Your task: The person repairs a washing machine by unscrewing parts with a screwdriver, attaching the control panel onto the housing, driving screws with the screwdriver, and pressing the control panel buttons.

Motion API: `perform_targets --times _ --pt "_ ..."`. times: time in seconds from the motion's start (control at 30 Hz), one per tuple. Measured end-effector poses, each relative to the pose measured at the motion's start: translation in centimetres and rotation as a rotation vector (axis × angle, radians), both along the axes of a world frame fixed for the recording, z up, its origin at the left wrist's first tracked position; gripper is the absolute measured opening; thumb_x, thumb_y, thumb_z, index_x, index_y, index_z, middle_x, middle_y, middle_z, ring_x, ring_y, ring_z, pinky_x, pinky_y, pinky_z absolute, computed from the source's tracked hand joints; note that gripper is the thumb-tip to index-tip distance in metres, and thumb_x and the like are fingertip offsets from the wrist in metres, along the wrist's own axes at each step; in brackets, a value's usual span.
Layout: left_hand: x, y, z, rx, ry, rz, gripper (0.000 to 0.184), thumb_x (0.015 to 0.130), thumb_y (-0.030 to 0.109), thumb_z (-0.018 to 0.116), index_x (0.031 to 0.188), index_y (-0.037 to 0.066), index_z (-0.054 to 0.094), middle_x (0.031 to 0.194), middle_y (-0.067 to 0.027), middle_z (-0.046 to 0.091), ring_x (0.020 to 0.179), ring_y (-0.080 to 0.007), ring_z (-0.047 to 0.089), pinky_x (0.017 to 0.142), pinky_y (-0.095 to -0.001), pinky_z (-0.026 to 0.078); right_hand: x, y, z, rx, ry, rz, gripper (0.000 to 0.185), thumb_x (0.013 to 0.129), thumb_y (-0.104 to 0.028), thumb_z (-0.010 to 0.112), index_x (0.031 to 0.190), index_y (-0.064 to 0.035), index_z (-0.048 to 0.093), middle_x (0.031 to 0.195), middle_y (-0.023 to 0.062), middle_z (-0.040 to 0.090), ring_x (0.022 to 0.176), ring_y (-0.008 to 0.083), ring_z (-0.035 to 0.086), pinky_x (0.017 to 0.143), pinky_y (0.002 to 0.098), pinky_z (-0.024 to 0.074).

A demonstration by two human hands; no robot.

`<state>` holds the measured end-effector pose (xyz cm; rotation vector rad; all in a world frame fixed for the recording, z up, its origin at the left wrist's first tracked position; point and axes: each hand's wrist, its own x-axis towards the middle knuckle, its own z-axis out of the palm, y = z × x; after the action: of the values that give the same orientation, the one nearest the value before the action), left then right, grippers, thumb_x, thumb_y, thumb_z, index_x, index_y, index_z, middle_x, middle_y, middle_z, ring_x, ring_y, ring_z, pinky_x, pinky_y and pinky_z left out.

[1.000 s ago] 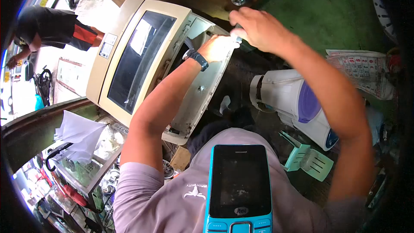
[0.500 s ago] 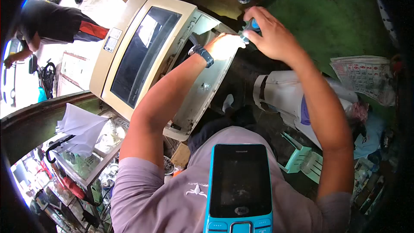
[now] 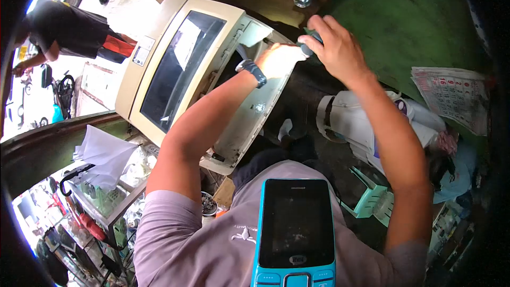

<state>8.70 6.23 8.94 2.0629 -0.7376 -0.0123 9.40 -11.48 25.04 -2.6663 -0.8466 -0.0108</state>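
Washing machine: the beige top-loader (image 3: 167,26) stands in front of the person, its dark-windowed lid (image 3: 180,69) down.
Open white compartment: the long tray-like section (image 3: 247,122) lies exposed on the person's side of the machine.
Left hand: the hand (image 3: 277,59), below a black wristwatch (image 3: 251,72), is at the compartment's far corner; glare washes out its fingers, so I cannot tell whether they grip anything.
Right hand: thumb and fingers of this hand (image 3: 340,45) close round a small torch-like tool (image 3: 306,50), its head just beside the left fingertips.
Change: both hands keep to the same corner, but the tool's blue part, plain half a second ago, now shows less; it seems turned or regripped, the work staying on one spot.
Blue keypad phone: it (image 3: 296,223) sits upright before the chest, touched by neither hand.
Right side: a white appliance (image 3: 348,114) lies near the green plastic chair (image 3: 369,202).
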Motion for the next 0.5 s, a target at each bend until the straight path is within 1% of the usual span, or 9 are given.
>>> perform_targets --times 0.03,0.07,0.13,0.2,0.27,0.3,0.4,0.47,0.5 --pt "-0.2 -0.3 0.2 0.026 0.057 0.025 0.026 0.101 0.032 0.059 0.114 0.017 0.075 0.096 -0.0152 0.074 0.085 -0.037 0.071 0.078 -0.048 0.055 -0.8 1.1 0.1 -0.074 0.012 -0.159 0.022 0.095 -0.008 0.063 0.115 -0.0074 0.053 0.108 0.0158 0.062 0.108 0.04 0.063 0.089 0.0492 0.0524" --pt "-0.5 -0.7 0.3 0.05 0.11 0.052 0.027 0.102 0.035 0.06 0.116 0.018 0.075 0.097 -0.0164 0.074 0.087 -0.0391 0.071 0.079 -0.0496 0.055 -0.7 1.2 0.3 -0.064 0.008 -0.152 0.022 0.095 -0.008 0.063 0.115 -0.0074 0.053 0.108 0.0158 0.062 0.108 0.04 0.063 0.089 0.0492 0.0524" --pt "-0.8 -0.3 0.8 0.11 0.138 0.108 0.029 0.102 0.04 0.061 0.114 0.018 0.076 0.097 -0.0177 0.074 0.087 -0.041 0.07 0.08 -0.0511 0.054 -0.2 0.6 0.4 0.039 0.028 0.013 0.025 0.099 -0.014 0.062 0.122 -0.0104 0.053 0.105 0.0153 0.063 0.103 0.0417 0.068 0.088 0.0557 0.0549" --pt "-0.9 -0.4 1.1 0.055 0.142 0.123 0.027 0.101 0.038 0.064 0.113 0.017 0.076 0.093 -0.0175 0.073 0.084 -0.0398 0.07 0.078 -0.0505 0.054 2.0 -0.2 0.0 0.197 -0.058 0.311 0.026 0.098 -0.014 0.062 0.122 -0.011 0.053 0.102 0.0143 0.063 0.102 0.0408 0.068 0.087 0.0534 0.0554" --pt "-1.5 -0.5 1.2 0.025 0.064 0.132 0.025 0.099 0.033 0.068 0.107 0.012 0.077 0.082 -0.0152 0.072 0.075 -0.0336 0.071 0.071 -0.0451 0.055 2.2 -1.4 -0.1 0.213 0.1 0.359 0.026 0.099 -0.018 0.064 0.12 -0.0105 0.053 0.101 0.0139 0.064 0.1 0.0405 0.068 0.085 0.0512 0.0557" --pt "-1.6 -0.4 1.2 -0.043 0.019 0.111 0.022 0.098 0.03 0.067 0.104 0.011 0.076 0.081 -0.0141 0.073 0.074 -0.032 0.072 0.07 -0.0437 0.056 1.7 -1.3 -0.9 0.101 -0.004 0.161 0.029 0.099 -0.024 0.066 0.119 -0.0096 0.052 0.101 0.0143 0.065 0.098 0.0404 0.069 0.083 0.0501 0.0558" --pt "-1.4 -0.5 0.2 -0.129 0.034 0.109 0.018 0.096 0.023 0.065 0.102 0.01 0.075 0.081 -0.0122 0.074 0.074 -0.0287 0.073 0.07 -0.0412 0.057 0.0 0.6 0.1 -0.052 0.004 -0.084 0.032 0.099 -0.028 0.067 0.119 -0.0086 0.051 0.102 0.0144 0.065 0.097 0.041 0.069 0.084 0.0498 0.0559" --pt "-0.6 -0.3 -0.6 -0.148 0.093 0.131 0.016 0.094 0.02 0.064 0.101 0.01 0.075 0.082 -0.0113 0.074 0.076 -0.0271 0.074 0.071 -0.04 0.057 0.5 0.4 -0.3 -0.005 -0.04 -0.038 0.035 0.098 -0.027 0.068 0.122 -0.0083 0.051 0.101 0.0158 0.065 0.097 0.0411 0.069 0.083 0.051 0.0559" --pt "-0.4 0.0 -0.4 -0.058 0.076 0.105 0.016 0.093 0.019 0.064 0.102 0.01 0.074 0.084 -0.0112 0.075 0.077 -0.0263 0.074 0.073 -0.0392 0.057 1.7 0.0 -0.4 0.153 0.02 0.194 0.037 0.098 -0.027 0.069 0.124 -0.0083 0.052 0.101 0.0166 0.065 0.097 0.0413 0.069 0.082 0.0524 0.056"
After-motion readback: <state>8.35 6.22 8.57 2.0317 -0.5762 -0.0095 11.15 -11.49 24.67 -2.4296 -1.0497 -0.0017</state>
